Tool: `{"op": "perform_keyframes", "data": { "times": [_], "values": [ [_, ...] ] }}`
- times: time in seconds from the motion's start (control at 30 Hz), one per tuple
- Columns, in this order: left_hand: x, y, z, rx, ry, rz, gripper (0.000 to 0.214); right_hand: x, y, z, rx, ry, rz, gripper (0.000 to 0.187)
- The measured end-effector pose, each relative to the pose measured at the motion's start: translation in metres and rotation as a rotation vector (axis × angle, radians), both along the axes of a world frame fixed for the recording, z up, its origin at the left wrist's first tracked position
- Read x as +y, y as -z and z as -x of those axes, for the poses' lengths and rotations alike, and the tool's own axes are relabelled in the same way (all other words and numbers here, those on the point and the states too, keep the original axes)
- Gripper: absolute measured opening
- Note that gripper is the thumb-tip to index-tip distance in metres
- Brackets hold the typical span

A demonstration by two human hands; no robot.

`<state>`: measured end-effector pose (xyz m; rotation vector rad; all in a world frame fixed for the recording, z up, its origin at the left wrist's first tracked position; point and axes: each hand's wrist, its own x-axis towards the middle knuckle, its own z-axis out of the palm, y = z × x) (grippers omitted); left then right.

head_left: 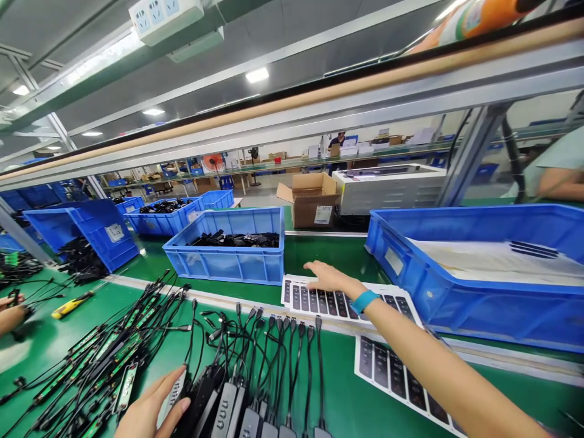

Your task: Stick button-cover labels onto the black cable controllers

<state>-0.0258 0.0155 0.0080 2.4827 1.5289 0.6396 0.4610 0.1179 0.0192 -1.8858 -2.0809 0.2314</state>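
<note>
1. The left hand (148, 409) lies against the end of a row of black cabled units (225, 410) on the green surface (337, 365). Its fingers (171, 384) curve against the nearest unit, but I cannot tell whether they grip it.
2. The right hand (331, 278), with a teal wristband (365, 302), rests flat on a sheet of black labels (333, 303), fingers spread and released.
3. A second label sheet (396, 380) lies nearer, just below the right forearm.
4. The units lie side by side, with their black cables running up the surface.
5. To the left lies a tangle of cables with green circuit strips (104, 359).
6. Ahead stands a blue crate of black cables (223, 258); a larger blue crate (474, 304) holds white sheeting.
7. A co-worker's hand (9, 313) shows at the left edge.
</note>
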Motion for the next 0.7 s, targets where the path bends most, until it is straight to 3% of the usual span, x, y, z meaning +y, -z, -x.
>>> {"op": "perform_keyframes", "data": {
  "times": [0.07,0.17,0.3,0.43,0.57,0.63,0.7],
  "values": [
    [0.0,-0.003,-0.005,0.011,0.009,0.01,0.036,0.008,-0.017,0.019,-0.001,0.022,-0.138,0.031],
    [-0.003,-0.013,-0.02,0.02,0.019,0.035,0.037,0.028,-0.045,0.055,-0.011,-0.025,-0.276,0.031],
    [-0.01,-0.031,-0.041,0.005,0.001,0.069,0.038,0.061,-0.064,0.101,-0.089,-0.135,-0.255,0.049],
    [-0.017,-0.042,-0.05,-0.02,-0.018,0.126,0.041,0.083,-0.054,0.13,-0.181,-0.056,-0.165,0.031],
    [-0.015,-0.045,-0.048,-0.09,-0.059,0.191,0.041,0.08,-0.039,0.138,-0.223,0.047,-0.184,0.026],
    [-0.003,-0.046,-0.046,-0.22,-0.059,0.232,0.038,0.075,-0.035,0.138,-0.232,0.058,-0.207,0.02],
    [0.02,-0.046,-0.048,-0.523,-0.088,0.376,0.04,0.069,-0.033,0.141,-0.237,0.061,-0.232,0.019]
  ]
}}
